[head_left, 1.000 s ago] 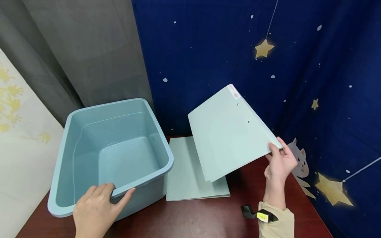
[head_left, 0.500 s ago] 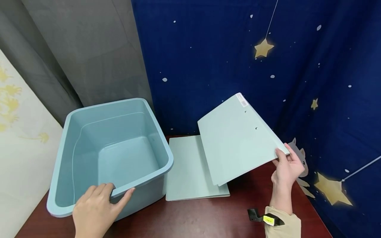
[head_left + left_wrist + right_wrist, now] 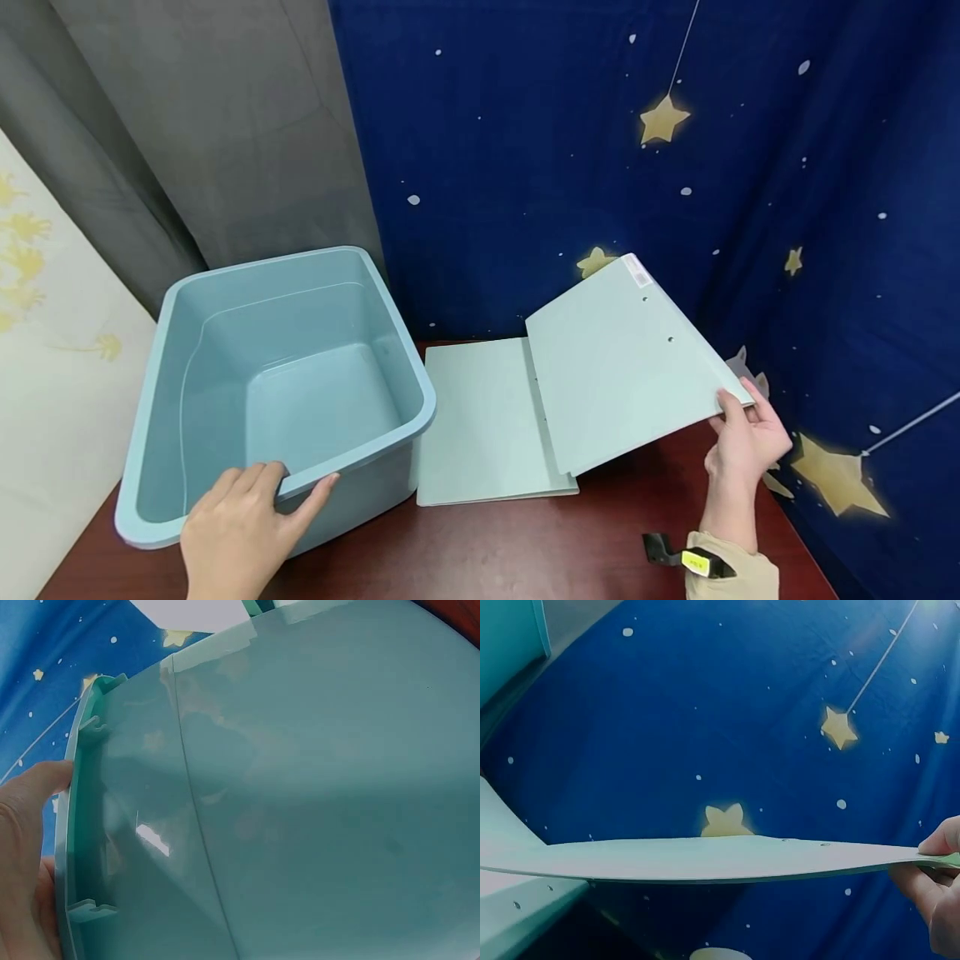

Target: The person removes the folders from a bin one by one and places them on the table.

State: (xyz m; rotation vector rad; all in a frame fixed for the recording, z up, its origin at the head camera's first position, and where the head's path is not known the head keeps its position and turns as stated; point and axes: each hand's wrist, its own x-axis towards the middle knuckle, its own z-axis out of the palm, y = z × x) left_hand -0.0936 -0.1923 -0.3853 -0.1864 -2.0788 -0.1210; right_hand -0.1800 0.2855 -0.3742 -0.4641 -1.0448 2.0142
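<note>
A pale green file folder (image 3: pixel 630 367) hangs tilted in the air, its near right corner pinched between the thumb and fingers of my right hand (image 3: pixel 750 433). Its lower left edge overlaps another pale green folder (image 3: pixel 487 425) that lies flat on the table; whether they touch I cannot tell. In the right wrist view the held folder (image 3: pixel 705 859) appears nearly edge-on. My left hand (image 3: pixel 243 529) grips the near rim of a blue plastic storage bin (image 3: pixel 360 462), thumb outside and fingers over the inside. From the left wrist, the bin's outer wall (image 3: pixel 300 787) fills most of the view.
The dark red table (image 3: pixel 480 550) carries the bin on the left and the flat folder beside it. Behind stand a grey curtain (image 3: pixel 240 125) and a blue star-patterned curtain (image 3: pixel 510 150). A white patterned cloth (image 3: pixel 60 375) borders the left side.
My right hand has moved right and slightly down with the folder, uncovering more of the folder lying on the table. My left hand has stayed on the bin's rim.
</note>
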